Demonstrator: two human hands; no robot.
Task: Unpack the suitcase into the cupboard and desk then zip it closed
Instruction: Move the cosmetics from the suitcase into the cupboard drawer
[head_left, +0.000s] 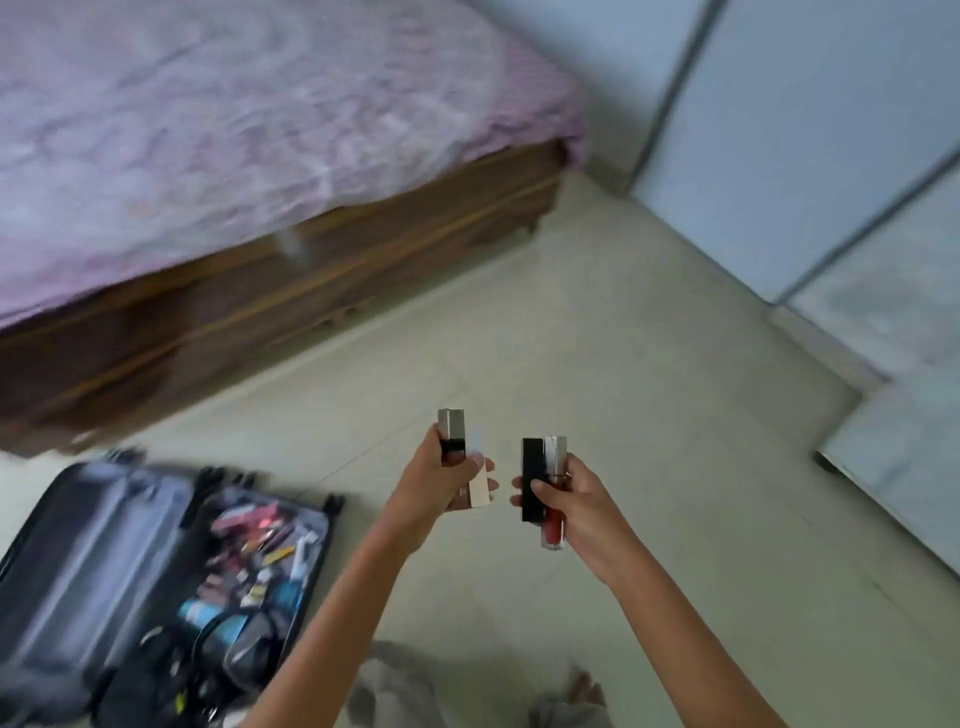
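Observation:
An open dark suitcase (104, 551) lies on the floor at the lower left, its right half filled with several small cosmetics (260, 551) and dark pouches. My left hand (441, 480) grips two slim tubes, one with a silver cap (451, 423) and one pale beige (479, 488). My right hand (569, 501) grips a black stick (531, 470) and a red lip-gloss tube with a silver cap (552, 530). Both hands are raised over the floor, right of the suitcase. The picture is blurred by motion.
A bed with a pink patterned sheet (208, 130) and brown wooden frame (260, 301) fills the upper left. Pale cupboard doors (831, 156) run along the right. Beige tiled floor (623, 338) spreads between them. My feet and grey trousers (395, 686) show at the bottom.

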